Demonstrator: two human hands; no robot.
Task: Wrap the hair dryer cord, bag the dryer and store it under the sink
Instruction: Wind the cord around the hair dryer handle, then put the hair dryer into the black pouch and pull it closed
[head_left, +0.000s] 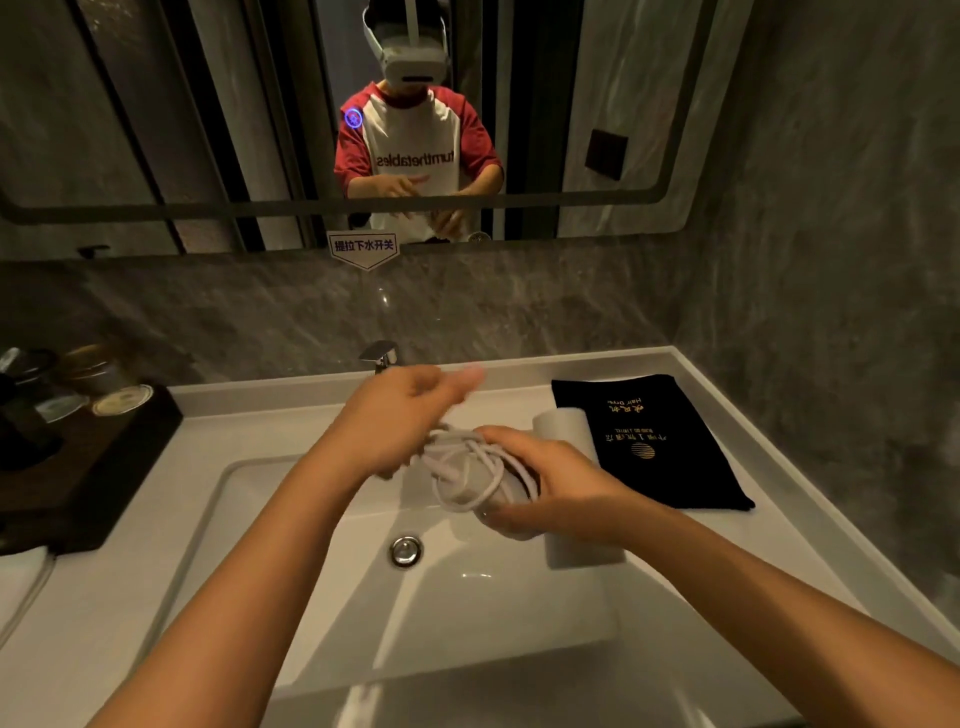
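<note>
Here, right hand (550, 483) grips dryer (498, 488); left hand (400, 415) loops cord (467, 457).

The pale grey plastic hair dryer (470, 480) is held above the white basin, its barrel lying roughly level. The white rubbery cord (485, 457) loops loosely several times around its body. The flat black fabric bag with gold lettering (670, 452) lies on the counter, just right of the dryer.

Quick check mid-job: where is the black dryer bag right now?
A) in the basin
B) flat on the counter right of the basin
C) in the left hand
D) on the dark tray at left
B: the black bag lies flat on the counter, untouched by either hand.
</note>
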